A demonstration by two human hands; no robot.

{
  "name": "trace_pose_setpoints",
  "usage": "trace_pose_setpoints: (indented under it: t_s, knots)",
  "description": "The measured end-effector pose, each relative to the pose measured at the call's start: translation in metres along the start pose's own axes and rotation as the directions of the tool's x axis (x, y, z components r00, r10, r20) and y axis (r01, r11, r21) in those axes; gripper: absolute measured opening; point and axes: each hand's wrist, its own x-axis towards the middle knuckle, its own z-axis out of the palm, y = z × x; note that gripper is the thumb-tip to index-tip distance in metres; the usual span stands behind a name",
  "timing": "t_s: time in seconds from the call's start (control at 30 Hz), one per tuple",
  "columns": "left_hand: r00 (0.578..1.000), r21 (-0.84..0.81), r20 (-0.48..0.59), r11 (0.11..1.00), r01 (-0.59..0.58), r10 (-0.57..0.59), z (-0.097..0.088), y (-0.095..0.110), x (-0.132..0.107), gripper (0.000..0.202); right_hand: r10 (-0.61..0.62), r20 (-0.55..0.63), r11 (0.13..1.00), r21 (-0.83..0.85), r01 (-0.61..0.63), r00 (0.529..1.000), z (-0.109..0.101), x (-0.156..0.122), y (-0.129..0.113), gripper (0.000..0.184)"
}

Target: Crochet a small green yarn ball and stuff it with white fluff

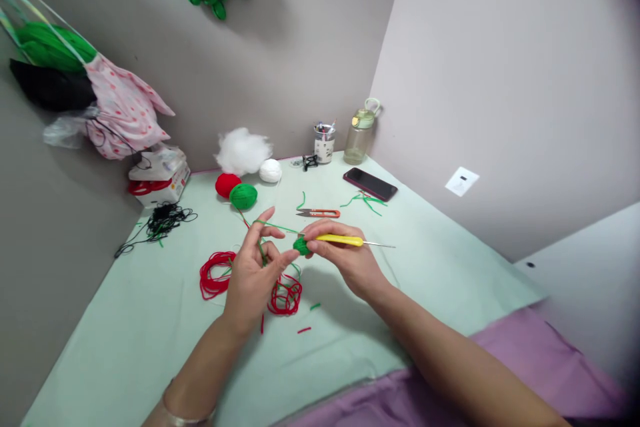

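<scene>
Between my two hands is a small green crocheted piece point(301, 245). My left hand point(257, 267) pinches its left side with thumb and a finger, while green yarn point(277, 225) runs taut over the raised index finger to the work. My right hand point(345, 257) grips a yellow-handled crochet hook point(343, 240), its metal shank pointing right, and its fingertips also touch the green piece. The hook's working tip is hard to make out at the piece. Below my hands lie loops of red yarn point(285, 297) and a red yarn coil point(216, 275).
Beyond my hands lie orange thread snips point(320, 213), a green yarn ball point(243, 196), a red yarn ball point(227, 185), white stuffing point(243, 150) and a phone point(370, 184). A bottle point(357, 140) and pen cup point(325, 144) stand by the wall. Tangled black yarn point(167, 220) lies left.
</scene>
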Motion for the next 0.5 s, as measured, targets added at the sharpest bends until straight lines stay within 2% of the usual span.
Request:
trace_pose_setpoints:
  t_s: [0.1,0.23,0.33,0.4,0.5]
  knots:
    - [0.998,-0.036,-0.055,0.999,0.003,-0.005,-0.011,0.001,0.008,0.051,0.08,0.061,0.991,0.107,-0.086,0.995,-0.003,0.002,0.002,0.015]
    - [0.989,-0.089,-0.143,0.996,-0.032,0.019,-0.025,0.005,0.016,0.044,0.162,0.193,0.961,0.192,-0.199,0.968,-0.003,0.002,0.003,0.023]
    - [0.994,-0.038,-0.112,0.999,0.008,-0.012,-0.04,0.007,0.024,0.038,0.199,0.269,0.947,0.193,-0.255,0.942,-0.004,0.0,0.002,0.025]
    - [0.992,0.033,-0.111,0.997,0.065,-0.061,-0.056,0.008,0.032,0.036,0.213,0.282,0.945,0.184,-0.27,0.935,-0.006,0.0,0.001,0.026]
    - [0.968,0.093,-0.248,0.995,0.044,-0.02,-0.091,0.01,0.044,0.041,0.215,0.28,0.95,0.161,-0.267,0.936,-0.01,0.0,0.001,0.027]
